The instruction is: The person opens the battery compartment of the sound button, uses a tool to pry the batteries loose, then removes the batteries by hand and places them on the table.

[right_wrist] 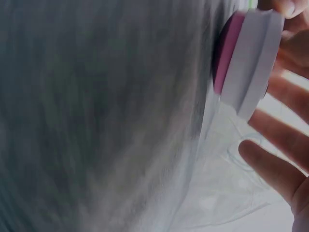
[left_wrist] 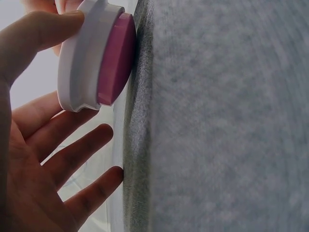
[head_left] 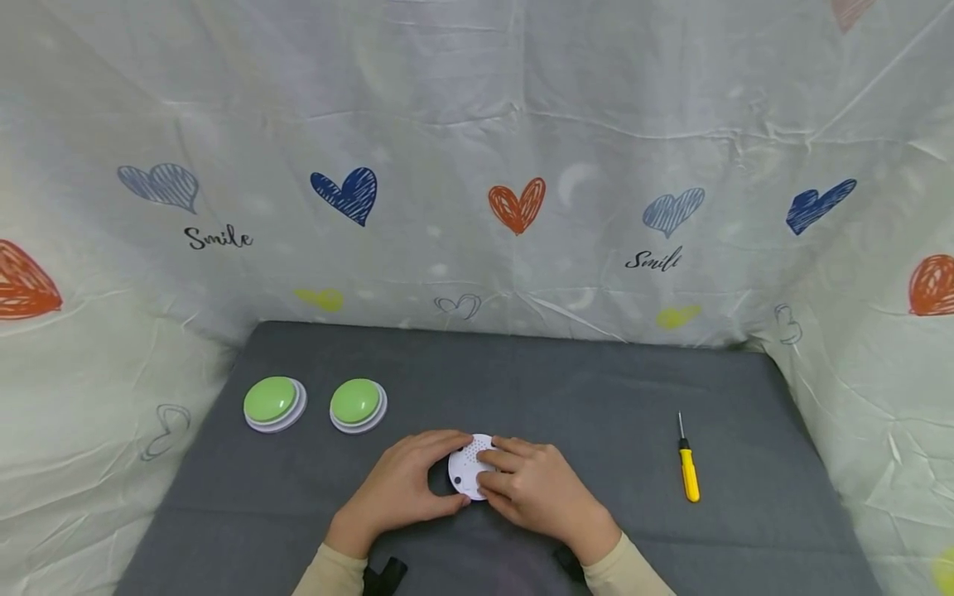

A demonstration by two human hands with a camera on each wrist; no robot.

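A round push button (head_left: 464, 470) lies upside down on the table, its white underside with small speaker holes and a dark round spot facing up. In the left wrist view its pink dome (left_wrist: 117, 60) points down at the grey cloth. My left hand (head_left: 398, 480) holds the button by its rim between thumb and index finger, the other fingers spread. My right hand (head_left: 538, 488) rests its fingertips on the white underside, covering the right part of it. From the right wrist view, the white casing (right_wrist: 251, 60) stands beside the right hand's spread fingers.
Two green-domed push buttons (head_left: 270, 401) (head_left: 355, 402) sit dome up at the left of the grey table (head_left: 581, 397). A screwdriver (head_left: 689, 473) with a yellow handle lies at the right, tip pointing away. A white curtain (head_left: 447, 124) with printed hearts hangs around the table.
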